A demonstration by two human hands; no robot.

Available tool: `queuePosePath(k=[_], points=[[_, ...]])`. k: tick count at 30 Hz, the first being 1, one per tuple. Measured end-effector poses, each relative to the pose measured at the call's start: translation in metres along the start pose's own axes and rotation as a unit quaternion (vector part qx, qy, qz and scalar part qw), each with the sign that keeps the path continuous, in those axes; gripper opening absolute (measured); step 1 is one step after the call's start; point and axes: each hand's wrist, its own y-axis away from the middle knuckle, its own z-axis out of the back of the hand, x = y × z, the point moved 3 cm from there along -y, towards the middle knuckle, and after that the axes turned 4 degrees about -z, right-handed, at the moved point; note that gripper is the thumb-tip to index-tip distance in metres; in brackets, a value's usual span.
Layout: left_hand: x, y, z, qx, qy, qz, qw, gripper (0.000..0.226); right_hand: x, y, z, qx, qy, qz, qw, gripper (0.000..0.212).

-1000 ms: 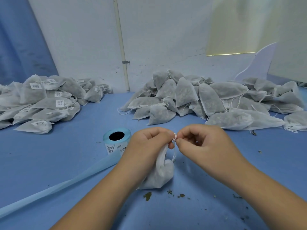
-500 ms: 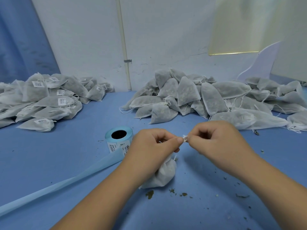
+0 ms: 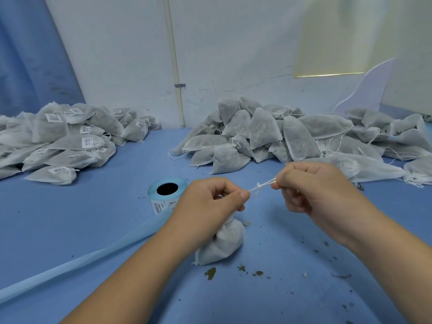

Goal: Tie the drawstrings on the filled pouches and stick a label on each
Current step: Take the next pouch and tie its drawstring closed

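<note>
1. Since a second ago the right hand [image 3: 311,195] has drawn away from the left hand [image 3: 210,202], stretching the string [image 3: 261,185] taut.
2. Both hands pinch the string, a small knot between their fingertips; the pouch [image 3: 222,244] hangs below the left fingers, resting on the table [image 3: 70,218].
3. Knot-tightening is underway, I judge; next comes a sticker from the label roll [image 3: 167,195], just beyond the left knuckles.

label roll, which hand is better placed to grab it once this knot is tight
Probably the left. The label roll sits right beside the left hand, which grips the pouch; the right hand, pinching the drawstring, would have to cross over the pouch.
</note>
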Motion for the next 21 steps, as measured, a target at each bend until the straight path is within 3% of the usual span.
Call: queuePosePath(k=[8,13,16,18,21], points=[[0.000,0.002,-0.005,0.034,-0.019,-0.015,0.999,0.022,-0.001,-0.006,0.009,0.039,-0.013,-0.015,0.999,0.017],[0.006,0.004,-0.008,0.124,0.024,0.010,0.992,0.007,-0.006,-0.012,0.020,-0.035,0.016,-0.020,0.999,0.013],[0.010,0.008,-0.013,0.218,-0.034,0.012,0.975,0.026,-0.008,-0.018,0.034,-0.088,0.010,-0.019,0.996,0.032],[0.009,0.012,-0.018,0.266,-0.089,-0.004,0.960,0.025,-0.009,-0.020,0.043,-0.117,0.009,-0.021,0.993,0.043],[0.009,0.011,-0.020,0.259,-0.128,-0.005,0.957,0.024,-0.010,-0.022,0.053,-0.146,0.020,-0.018,0.989,0.039]])
